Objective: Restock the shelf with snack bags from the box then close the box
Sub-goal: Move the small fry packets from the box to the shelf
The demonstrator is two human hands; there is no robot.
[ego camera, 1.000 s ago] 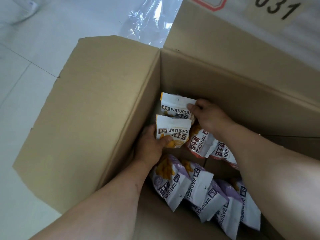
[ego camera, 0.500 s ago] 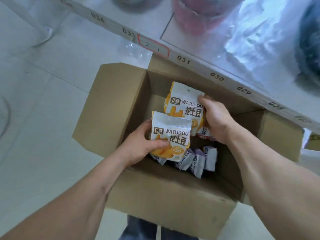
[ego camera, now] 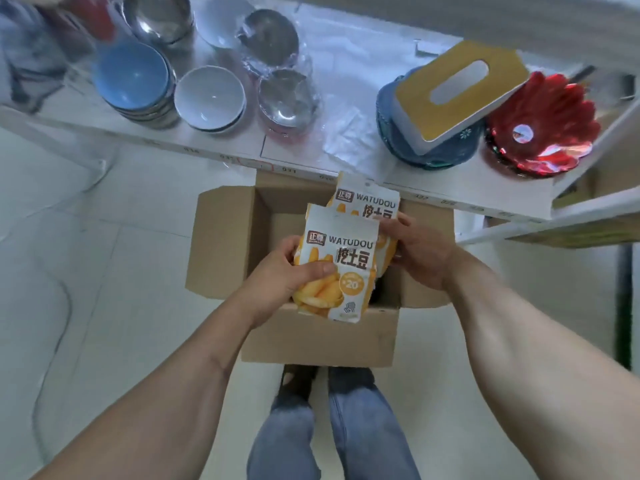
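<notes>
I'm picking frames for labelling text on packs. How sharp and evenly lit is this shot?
Head view: the front snack bag in the left hand is sharp and readable; the shelf above is softer, with glare on the plastic wrap and the steel bowls; wide-angle bending curves the shelf edge and stretches the arms.

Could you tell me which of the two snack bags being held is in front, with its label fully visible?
The front snack bag, gripped by the left hand; the rear snack bag in the right hand is half hidden behind it.
</notes>
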